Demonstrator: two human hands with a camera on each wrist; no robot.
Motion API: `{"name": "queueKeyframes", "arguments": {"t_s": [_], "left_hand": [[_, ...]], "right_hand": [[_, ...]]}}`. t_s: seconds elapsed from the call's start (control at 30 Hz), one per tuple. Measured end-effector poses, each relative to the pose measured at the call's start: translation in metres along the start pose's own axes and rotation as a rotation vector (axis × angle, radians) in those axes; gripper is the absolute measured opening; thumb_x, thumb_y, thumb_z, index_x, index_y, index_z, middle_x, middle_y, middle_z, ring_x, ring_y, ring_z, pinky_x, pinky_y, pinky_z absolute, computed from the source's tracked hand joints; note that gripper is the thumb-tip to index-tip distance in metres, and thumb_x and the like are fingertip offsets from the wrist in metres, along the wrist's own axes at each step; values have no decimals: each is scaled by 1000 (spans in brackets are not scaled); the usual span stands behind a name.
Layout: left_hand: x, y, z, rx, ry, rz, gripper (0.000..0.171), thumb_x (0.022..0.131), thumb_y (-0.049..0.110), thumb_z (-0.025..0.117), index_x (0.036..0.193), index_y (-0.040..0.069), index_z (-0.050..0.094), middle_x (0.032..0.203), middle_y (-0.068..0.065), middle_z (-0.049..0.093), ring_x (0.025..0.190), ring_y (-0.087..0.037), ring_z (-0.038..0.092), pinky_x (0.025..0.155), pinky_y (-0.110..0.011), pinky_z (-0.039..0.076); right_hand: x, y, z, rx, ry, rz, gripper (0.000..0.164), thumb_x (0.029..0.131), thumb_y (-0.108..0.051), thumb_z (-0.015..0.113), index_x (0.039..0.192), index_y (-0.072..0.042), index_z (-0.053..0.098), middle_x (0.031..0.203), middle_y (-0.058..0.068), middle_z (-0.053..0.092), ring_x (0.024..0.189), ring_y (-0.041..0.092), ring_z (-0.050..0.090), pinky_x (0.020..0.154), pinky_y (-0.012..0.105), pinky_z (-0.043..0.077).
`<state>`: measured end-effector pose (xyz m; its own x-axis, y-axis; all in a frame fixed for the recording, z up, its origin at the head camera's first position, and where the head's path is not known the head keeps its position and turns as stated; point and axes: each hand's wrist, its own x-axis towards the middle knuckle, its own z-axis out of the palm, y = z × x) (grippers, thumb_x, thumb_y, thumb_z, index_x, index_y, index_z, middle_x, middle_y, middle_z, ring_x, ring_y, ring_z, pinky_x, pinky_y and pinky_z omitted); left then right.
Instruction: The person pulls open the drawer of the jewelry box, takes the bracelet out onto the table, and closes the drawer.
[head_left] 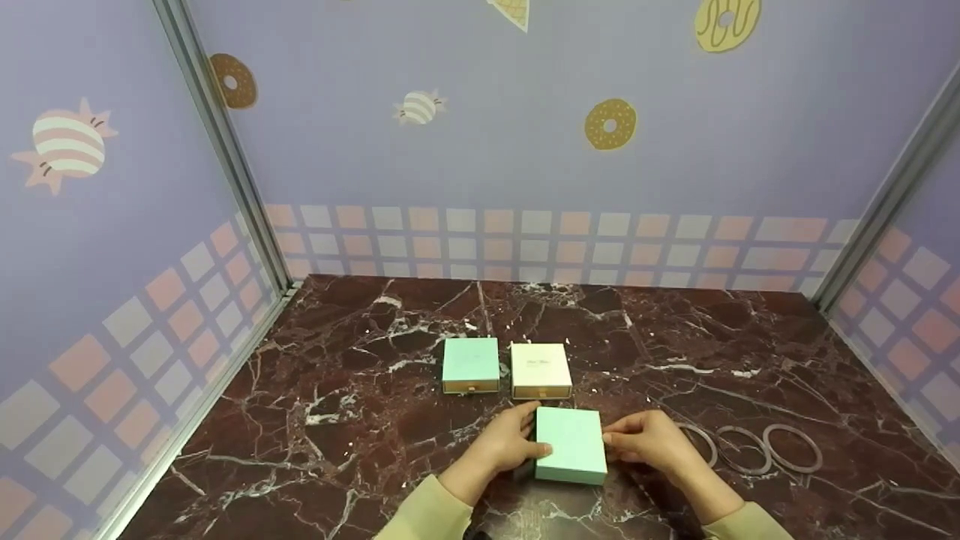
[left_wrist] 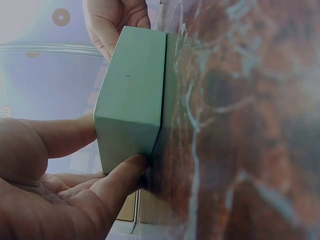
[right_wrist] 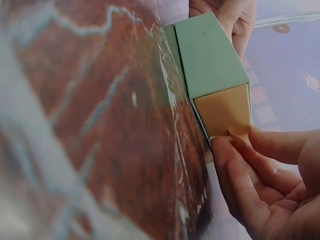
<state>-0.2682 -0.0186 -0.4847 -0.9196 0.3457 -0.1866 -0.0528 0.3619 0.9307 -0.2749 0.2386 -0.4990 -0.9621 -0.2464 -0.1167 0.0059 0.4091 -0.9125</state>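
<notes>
A mint green drawer box (head_left: pixel 570 442) lies on the table between both hands. My left hand (head_left: pixel 504 442) holds it from the left, thumb on its top edge and fingers along the side, as the left wrist view also shows. At the opposite side is my right hand (head_left: pixel 652 442), whose thumb and fingertips pinch at a small pull tab (right_wrist: pixel 237 139) on the gold drawer front (right_wrist: pixel 224 109). The drawer sits flush inside the green sleeve. Fingers partly hide the tab's end.
Beyond the hands stand a teal box (head_left: pixel 470 361) and a cream box (head_left: pixel 540 367) with gold fronts. Several flat rings (head_left: pixel 793 427) lie to the right on the dark marbled table (head_left: pixel 337 450). Patterned walls (head_left: pixel 480 165) enclose the back and sides.
</notes>
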Motion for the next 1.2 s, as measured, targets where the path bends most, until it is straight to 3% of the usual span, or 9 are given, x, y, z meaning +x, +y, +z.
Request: {"name": "queueKeyframes", "arguments": {"t_s": [0.53,0.7,0.97,1.2], "left_hand": [[-1,1,0,-2,12,-6,77,90,-4,75,157,-5,36,161,-32,34,148,-47,39,117,-54,47],[-1,2,0,18,6,0,77,90,-2,75,156,-5,36,161,-33,34,148,-47,40,118,-52,46],[-2,3,0,15,-7,4,77,91,-2,74,157,-5,35,162,-33,32,149,-47,38,118,-50,48],[-2,2,0,16,-13,12,78,92,-2,73,158,-4,34,163,-30,32,148,-47,39,118,-50,48]], "right_hand": [[1,2,-1,1,-30,-1,31,93,-11,74,110,14,73,97,16,79,79,14,75,69,24,64],[2,2,-2,8,-10,14,37,95,-13,72,120,14,67,106,18,76,91,18,75,78,32,66],[5,3,2,46,30,15,52,99,-20,69,140,10,55,137,29,62,116,26,67,94,42,63],[5,6,5,31,-3,-81,53,98,-19,71,139,10,57,134,28,65,118,28,67,89,25,58]]}}
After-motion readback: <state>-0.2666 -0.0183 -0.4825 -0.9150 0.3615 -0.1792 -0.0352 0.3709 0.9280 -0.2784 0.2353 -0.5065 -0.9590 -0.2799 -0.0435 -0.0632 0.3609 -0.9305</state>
